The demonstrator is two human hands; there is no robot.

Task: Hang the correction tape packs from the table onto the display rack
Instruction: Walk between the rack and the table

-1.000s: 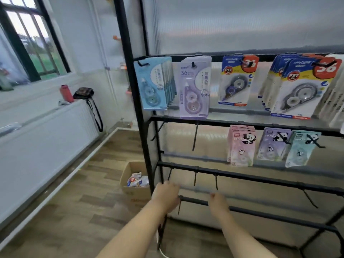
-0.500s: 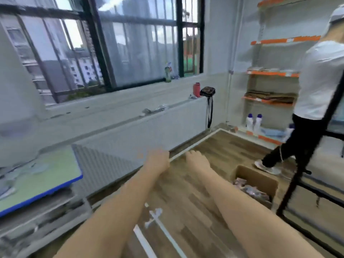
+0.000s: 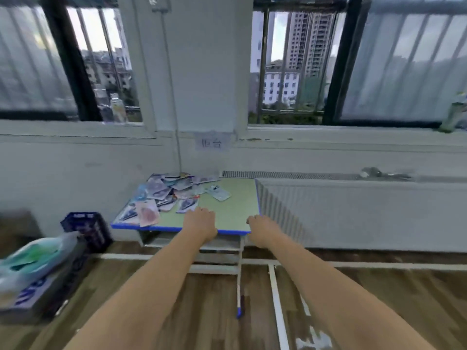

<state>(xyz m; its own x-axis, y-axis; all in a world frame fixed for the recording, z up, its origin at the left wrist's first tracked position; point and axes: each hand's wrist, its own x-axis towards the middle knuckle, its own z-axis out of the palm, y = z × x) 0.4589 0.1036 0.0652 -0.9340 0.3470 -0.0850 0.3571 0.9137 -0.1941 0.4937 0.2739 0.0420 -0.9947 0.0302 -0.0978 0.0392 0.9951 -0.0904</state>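
Green table [image 3: 235,210] under windows, correction tape packs [image 3: 166,195] piled, left hand [image 3: 199,222] and right hand [image 3: 262,229] outstretched, loosely curled, empty

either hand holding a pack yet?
No. The left hand and right hand are empty; the correction tape packs lie on the table.

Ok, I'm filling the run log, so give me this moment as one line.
phase: reaching | left hand: open, empty | right hand: open, empty | loose pile of correction tape packs: on green blue-edged table
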